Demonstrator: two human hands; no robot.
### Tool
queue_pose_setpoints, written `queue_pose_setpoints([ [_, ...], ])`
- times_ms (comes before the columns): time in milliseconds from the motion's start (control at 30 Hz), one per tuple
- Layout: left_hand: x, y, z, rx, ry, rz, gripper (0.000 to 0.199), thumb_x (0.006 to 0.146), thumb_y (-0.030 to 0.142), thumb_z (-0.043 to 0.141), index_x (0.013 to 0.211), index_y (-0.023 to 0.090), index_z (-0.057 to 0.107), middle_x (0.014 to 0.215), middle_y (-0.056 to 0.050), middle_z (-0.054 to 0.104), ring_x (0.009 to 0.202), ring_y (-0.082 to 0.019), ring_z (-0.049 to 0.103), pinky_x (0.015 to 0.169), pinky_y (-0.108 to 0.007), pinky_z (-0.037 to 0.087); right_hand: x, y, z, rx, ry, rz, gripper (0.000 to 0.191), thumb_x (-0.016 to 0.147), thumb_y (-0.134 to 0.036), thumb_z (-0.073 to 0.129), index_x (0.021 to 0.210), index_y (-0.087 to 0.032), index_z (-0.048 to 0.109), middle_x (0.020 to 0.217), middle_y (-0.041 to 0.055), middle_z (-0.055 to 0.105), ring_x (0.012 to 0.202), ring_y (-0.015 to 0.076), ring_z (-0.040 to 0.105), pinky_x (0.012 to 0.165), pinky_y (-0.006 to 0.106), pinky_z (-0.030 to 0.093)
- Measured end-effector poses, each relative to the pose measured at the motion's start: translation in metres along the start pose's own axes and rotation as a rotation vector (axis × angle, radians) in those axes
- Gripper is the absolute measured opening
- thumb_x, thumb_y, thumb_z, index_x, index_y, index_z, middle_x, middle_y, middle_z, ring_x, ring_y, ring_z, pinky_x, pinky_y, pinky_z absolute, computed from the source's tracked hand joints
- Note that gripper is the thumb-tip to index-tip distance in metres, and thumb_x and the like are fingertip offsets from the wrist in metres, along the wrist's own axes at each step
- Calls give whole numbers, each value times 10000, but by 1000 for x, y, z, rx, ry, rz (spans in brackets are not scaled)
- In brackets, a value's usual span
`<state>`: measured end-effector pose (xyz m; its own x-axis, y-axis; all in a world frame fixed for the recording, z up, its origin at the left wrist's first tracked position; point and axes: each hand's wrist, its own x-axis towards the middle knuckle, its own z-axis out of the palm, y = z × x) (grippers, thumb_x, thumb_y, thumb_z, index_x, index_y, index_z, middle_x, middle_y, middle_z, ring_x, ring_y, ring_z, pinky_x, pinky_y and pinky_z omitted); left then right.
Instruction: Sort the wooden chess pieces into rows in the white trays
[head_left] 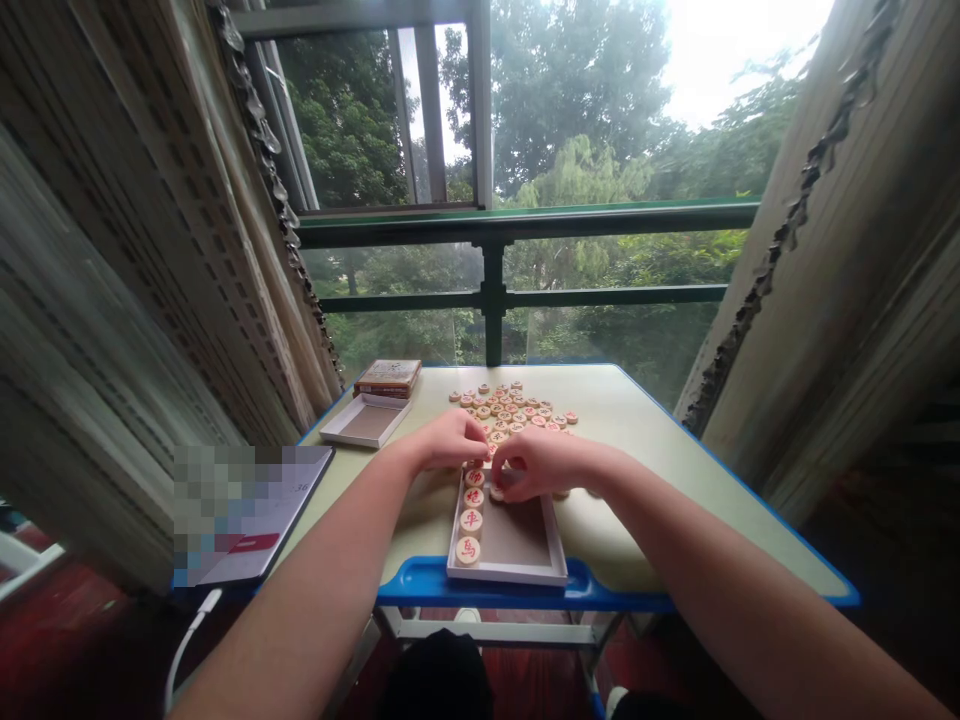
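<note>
1. Lower left of the frame: a flat pale-grey tablet-like slab (277, 510), partly pixelated, lies at the table edge; a white plug-ended cable (213, 601) hangs below it. Can't tell if they connect.
2. Left of centre: an empty shallow white cardboard lid (366, 421) sits open side up just in front of a stack of brown boxes or books (388, 377); set aside, I judge, to leave the middle free.
3. Centre: the left hand (452, 440) curls at the top of a column of round pale-wood discs with red characters (471, 521). Its fingertips hide the contact, so I can't tell whether it grasps anything; steadying the row, perhaps.
4. Lower centre: that column lines the left wall of a shallow white cardboard tray (556, 560), probably straight because the wall guides it.
5. Just right: the right hand (541, 462) pinches a single pale round disc (496, 494) inside the tray, seemingly for fine placing.
6. Behind both hands: loose wooden discs (517, 412) scatter within reach.
</note>
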<state>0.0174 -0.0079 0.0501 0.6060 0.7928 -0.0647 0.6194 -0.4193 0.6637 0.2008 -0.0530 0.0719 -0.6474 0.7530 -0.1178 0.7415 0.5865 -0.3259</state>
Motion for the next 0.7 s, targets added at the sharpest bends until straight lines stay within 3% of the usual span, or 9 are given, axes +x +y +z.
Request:
queue_pose_setpoints([
  [300,1,1,0,30,9,-25,249,608,292,525,631,93,674,491,9,461,498,-92,365,455,-224,263,1,-3,6,-70,42,-2,231,669,-340,623,876,-286,711,655,-31,615,503,84,462,467,200,283],
  [600,2,-1,2,-13,6,-33,239,614,288,520,599,94,659,472,11,463,466,-81,351,441,-220,257,2,-1,8,-58,49,-46,213,675,-327,614,850,-241,700,645,-23,601,512,83,454,476,201,286],
  [700,5,-3,3,-3,85,-34,248,639,283,508,627,95,669,502,-4,517,478,-93,399,454,-221,300,1,-1,7,-45,48,-26,212,665,-325,621,846,-245,695,644,-30,600,494,76,443,465,195,284],
])
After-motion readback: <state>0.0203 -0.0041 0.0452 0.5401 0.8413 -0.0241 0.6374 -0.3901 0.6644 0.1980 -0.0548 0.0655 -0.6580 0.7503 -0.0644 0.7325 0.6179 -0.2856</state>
